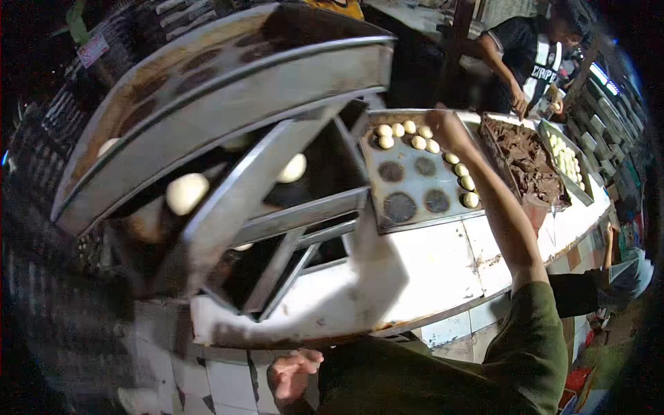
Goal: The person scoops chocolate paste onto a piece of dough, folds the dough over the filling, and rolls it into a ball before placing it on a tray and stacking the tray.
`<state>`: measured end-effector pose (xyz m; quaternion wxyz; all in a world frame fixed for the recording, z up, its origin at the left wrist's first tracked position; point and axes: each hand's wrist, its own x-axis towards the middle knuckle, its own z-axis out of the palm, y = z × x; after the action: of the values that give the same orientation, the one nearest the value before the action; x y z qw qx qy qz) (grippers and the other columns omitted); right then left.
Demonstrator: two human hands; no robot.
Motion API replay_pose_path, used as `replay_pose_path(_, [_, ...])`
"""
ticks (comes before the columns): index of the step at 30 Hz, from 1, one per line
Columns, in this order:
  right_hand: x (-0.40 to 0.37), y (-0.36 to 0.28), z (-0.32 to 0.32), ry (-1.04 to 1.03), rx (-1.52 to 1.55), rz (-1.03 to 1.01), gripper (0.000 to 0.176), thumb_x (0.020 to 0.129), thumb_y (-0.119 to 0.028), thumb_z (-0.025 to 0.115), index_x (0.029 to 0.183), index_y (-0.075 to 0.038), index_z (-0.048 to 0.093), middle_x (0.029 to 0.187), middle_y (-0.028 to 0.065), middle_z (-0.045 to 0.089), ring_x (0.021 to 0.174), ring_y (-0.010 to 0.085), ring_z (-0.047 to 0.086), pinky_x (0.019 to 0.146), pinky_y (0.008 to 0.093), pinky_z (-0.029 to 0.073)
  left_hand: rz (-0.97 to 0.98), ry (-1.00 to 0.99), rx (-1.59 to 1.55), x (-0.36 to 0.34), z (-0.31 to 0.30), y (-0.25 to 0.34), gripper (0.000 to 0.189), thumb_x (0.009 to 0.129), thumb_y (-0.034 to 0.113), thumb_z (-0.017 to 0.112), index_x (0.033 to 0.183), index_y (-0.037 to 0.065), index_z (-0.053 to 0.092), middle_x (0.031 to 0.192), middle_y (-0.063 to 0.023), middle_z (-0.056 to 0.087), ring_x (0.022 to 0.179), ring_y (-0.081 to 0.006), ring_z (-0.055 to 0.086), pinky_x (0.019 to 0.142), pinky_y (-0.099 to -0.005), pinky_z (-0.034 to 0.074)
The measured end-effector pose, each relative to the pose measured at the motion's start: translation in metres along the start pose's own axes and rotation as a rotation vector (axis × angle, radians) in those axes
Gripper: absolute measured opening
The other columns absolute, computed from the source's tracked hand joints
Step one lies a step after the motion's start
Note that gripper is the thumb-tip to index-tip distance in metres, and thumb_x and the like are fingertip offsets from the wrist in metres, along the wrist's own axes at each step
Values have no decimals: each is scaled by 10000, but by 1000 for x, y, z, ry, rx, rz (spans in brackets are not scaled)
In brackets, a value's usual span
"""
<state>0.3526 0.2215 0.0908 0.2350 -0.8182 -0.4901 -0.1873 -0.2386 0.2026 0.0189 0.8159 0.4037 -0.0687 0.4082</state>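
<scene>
My right hand (446,126) reaches across to the far right corner of a flat metal tray (407,187), beside several pale dough balls (418,142). Its back faces me, so the fingers and anything in them are hidden. More balls run down the tray's right edge, and dark round marks show on its bare surface. Low in front of my body, away from the table, my left hand (296,373) is held with loosely bent fingers and nothing visible in it.
Stacked deep metal trays (228,90), some holding pale balls, rise at left on the white table (436,263). A tray of brown filling (526,162) and a narrow tray of small pale pieces (566,159) stand right. Another person (529,62) works behind them.
</scene>
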Motion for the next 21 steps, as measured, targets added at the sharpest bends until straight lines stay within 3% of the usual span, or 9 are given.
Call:
replay_pose_path(1, [-36,12,19,-180,-68,110,162,826,-152,524,940,-47,571,757,76,593,641,214,540,593,354,434,-38,17,27,1,11,-16,396,912,250,442,1176,-44,463,956,-209,587,996,-368,522,890,-479,389])
replay_pose_path(6, [-101,124,95,-375,-534,290,322,862,-296,441,1047,-38,492,1006,164,565,898,347,573,719,423,480,31,173,246,-17,63,-42,346,916,221,429,1152,-26,486,1048,-211,554,1054,-377,483,888,-532,370])
replay_pose_path(7, [-104,137,103,-311,-518,504,277,836,-222,484,1023,-19,464,1108,216,471,999,368,505,788,476,454,22,188,259,-26,71,-39,346,916,221,429,1152,-26,486,1048,-211,554,1054,-377,483,888,-532,370])
replay_pose_path(11, [-130,164,92,-267,-368,668,266,818,-219,507,968,0,490,1013,220,538,959,380,544,774,428,472,41,529,399,-64,88,-48,414,845,184,574,1174,-23,432,1008,-186,546,950,-348,544,879,-486,410])
replay_pose_path(14, [-123,148,52,-192,295,614,335,723,-231,643,894,39,541,875,259,593,875,382,581,750,417,464,8,800,185,-51,107,-76,412,898,298,452,1180,0,425,799,-75,478,880,-288,529,871,-461,408])
replay_pose_path(15, [-127,136,55,-127,285,456,388,695,-214,682,948,34,525,881,251,596,866,399,572,732,434,460,-88,363,216,-48,85,-82,391,888,308,456,1144,13,451,846,-79,507,905,-276,526,880,-443,402])
replay_pose_path(17, [-157,99,49,30,423,380,414,672,-96,691,1011,3,474,834,216,585,781,383,573,694,428,453,-205,629,297,-26,130,-107,370,890,294,458,1142,23,459,933,-88,541,941,-265,530,892,-428,404])
replay_pose_path(19, [-180,29,-21,127,593,332,300,709,-15,646,942,-10,458,771,105,546,663,212,556,607,300,449,-266,496,297,-17,147,-129,363,891,294,456,1140,31,463,1029,-102,556,994,-264,526,902,-418,406])
replay_pose_path(21, [-205,11,-31,51,1342,505,232,741,-4,619,919,-37,473,763,38,539,651,122,526,578,245,429,-357,419,221,-20,152,-153,387,895,301,443,1180,38,433,1103,-126,536,1055,-262,507,920,-427,399])
